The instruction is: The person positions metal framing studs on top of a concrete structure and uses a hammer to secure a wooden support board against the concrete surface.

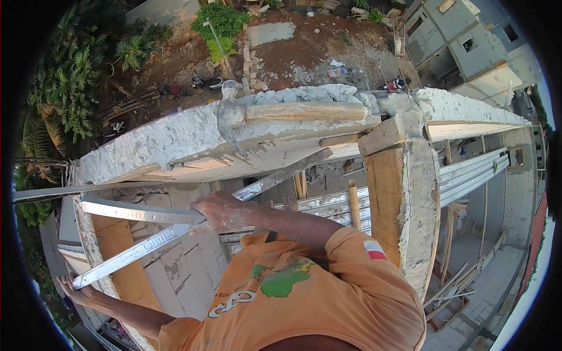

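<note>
A long silver metal channel slants across in front of me, from lower left up toward the wall. My left hand is closed around its lower end. My right hand grips it farther up, where a second, shorter-looking metal strip meets it. Whether the two pieces are joined under my fingers is hidden. Past my right hand, the channel's far part reaches up to the underside of the wall edge. A claw hammer with a wooden handle rests on the rough concrete wall top, beyond both hands.
A concrete post with a wooden board rises at my right. Ribbed metal sheets and loose timber lie below. Beyond the wall is a steep drop to a dirt yard. A grey bar extends left.
</note>
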Action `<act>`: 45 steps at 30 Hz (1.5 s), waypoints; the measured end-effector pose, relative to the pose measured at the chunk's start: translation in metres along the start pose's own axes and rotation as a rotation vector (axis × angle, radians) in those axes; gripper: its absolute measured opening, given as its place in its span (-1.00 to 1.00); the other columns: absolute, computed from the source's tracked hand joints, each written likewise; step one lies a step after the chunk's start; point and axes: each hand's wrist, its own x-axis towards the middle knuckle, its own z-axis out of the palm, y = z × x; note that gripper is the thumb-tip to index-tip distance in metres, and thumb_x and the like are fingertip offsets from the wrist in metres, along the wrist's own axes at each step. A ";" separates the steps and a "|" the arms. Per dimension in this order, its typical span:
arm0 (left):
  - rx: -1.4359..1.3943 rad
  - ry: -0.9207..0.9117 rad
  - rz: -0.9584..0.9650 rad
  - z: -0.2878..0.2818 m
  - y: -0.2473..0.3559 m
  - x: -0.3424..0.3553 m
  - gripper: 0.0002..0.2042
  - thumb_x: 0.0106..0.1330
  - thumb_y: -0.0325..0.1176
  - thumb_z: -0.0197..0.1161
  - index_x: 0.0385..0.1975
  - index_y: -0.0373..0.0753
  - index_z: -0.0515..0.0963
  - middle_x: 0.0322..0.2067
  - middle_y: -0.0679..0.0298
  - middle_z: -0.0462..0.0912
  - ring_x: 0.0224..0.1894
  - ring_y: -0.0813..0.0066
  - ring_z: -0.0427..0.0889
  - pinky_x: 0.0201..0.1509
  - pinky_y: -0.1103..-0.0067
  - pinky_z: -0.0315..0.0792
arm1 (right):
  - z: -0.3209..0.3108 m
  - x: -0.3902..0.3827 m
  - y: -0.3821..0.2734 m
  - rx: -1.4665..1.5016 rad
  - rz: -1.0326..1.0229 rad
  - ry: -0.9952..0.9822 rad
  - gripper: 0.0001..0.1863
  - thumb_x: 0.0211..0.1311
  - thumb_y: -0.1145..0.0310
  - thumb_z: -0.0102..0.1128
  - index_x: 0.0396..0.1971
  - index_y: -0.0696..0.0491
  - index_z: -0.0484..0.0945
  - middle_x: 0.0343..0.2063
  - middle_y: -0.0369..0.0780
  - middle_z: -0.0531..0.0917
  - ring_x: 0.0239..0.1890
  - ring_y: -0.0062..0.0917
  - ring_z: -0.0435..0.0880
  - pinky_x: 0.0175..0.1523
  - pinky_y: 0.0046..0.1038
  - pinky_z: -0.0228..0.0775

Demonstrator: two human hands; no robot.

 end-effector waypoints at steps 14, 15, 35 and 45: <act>-0.082 -0.124 -0.076 0.036 -0.016 0.001 -0.68 0.46 -0.45 0.09 0.10 -0.51 0.33 -0.28 0.16 0.40 -0.35 0.46 0.41 -0.21 0.52 0.46 | 0.000 -0.002 -0.003 -0.072 -0.014 0.116 -0.42 0.11 -0.14 0.30 -0.20 0.14 0.59 -0.29 -0.01 0.65 -0.21 -0.07 0.68 -0.12 -0.09 0.52; -0.018 -0.107 -0.062 0.072 -0.035 -0.017 -0.62 0.46 -0.39 0.12 0.13 -0.52 0.30 -0.22 0.13 0.43 -0.28 0.42 0.44 -0.11 0.48 0.48 | -0.001 -0.002 -0.002 -0.105 0.000 0.164 -0.41 0.13 -0.15 0.29 -0.15 0.12 0.59 -0.28 -0.07 0.64 -0.20 -0.13 0.68 -0.14 -0.12 0.53; -0.036 0.051 -0.135 0.263 -0.174 -0.134 -0.61 0.57 -0.03 -0.20 -0.02 -0.22 0.43 -0.08 0.04 0.61 -0.14 0.27 0.65 -0.01 0.24 0.60 | 0.025 -0.004 0.000 -0.025 -0.072 0.592 -0.62 0.02 0.21 0.53 -0.33 0.15 0.57 -0.50 -0.15 0.58 -0.46 -0.22 0.62 -0.36 -0.27 0.44; -0.015 0.051 0.084 0.241 -0.147 -0.077 -0.74 0.55 -0.22 -0.07 -0.01 -0.24 0.43 -0.01 -0.03 0.61 -0.11 0.28 0.69 -0.01 0.34 0.65 | 0.025 -0.025 0.049 0.101 0.022 0.494 -0.53 0.06 0.14 0.52 -0.30 0.23 0.54 -0.50 -0.11 0.64 -0.45 -0.39 0.65 -0.30 -0.37 0.48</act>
